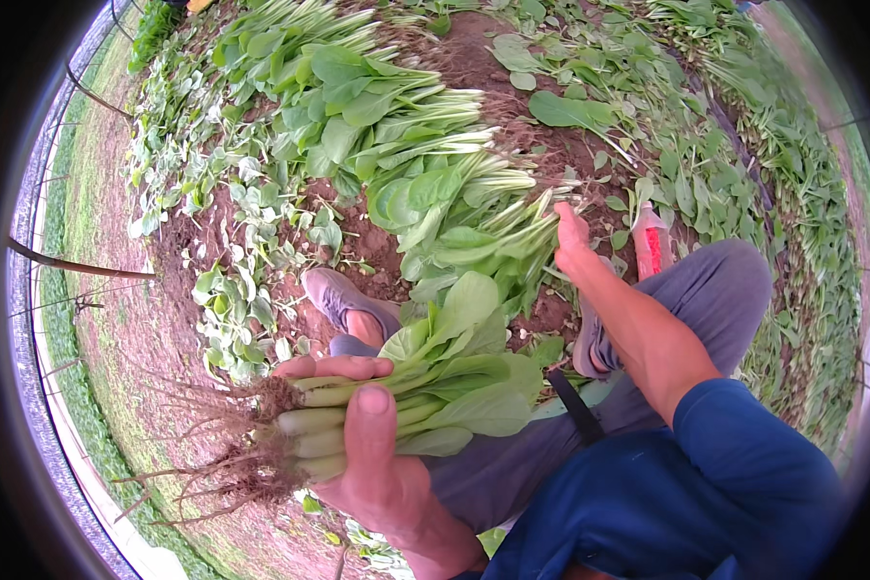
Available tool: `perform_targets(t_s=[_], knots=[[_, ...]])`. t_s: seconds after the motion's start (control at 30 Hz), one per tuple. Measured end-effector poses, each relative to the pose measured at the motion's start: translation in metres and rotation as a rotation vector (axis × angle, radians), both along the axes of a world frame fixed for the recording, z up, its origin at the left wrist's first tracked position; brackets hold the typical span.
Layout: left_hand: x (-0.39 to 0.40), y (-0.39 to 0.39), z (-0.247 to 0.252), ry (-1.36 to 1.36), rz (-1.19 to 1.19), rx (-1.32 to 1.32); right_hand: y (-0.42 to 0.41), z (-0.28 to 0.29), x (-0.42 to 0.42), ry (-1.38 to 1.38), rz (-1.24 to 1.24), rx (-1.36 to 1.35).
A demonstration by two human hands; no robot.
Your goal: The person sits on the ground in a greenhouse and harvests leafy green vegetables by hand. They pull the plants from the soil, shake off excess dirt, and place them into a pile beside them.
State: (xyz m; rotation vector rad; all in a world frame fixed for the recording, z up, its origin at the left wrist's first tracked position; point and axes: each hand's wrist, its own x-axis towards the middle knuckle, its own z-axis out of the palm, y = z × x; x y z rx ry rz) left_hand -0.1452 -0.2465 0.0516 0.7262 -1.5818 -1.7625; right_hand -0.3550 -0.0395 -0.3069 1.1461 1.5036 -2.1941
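Observation:
Close to the camera, my left hand is wrapped around a bunch of leafy greens, its thumb across the pale stems. Tangled, soil-brown roots stick out to the left of that hand, and the leaves spread right. Farther off, my right hand is curled around the stem ends of the nearest greens in a laid row; some of its fingers are hidden. In this row the leaves point left and the white stems and roots point right, over bare soil.
A clear plastic bottle with a red label stands beside my right knee. My shoe rests on soil among loose leaves. More greens lie along the right. Curved rods jut in from the left edge.

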Motion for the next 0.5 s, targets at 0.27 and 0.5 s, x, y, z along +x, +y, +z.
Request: perform_targets(t_s=[0.27, 0.5], knots=[[-0.003, 0.003, 0.000, -0.015, 0.022, 0.061, 0.004, 0.002, 0.001, -0.018, 0.222, -0.155], [-0.010, 0.010, 0.000, -0.102, 0.004, 0.102, 0.006, 0.011, 0.007, -0.270, 0.631, -0.234]])
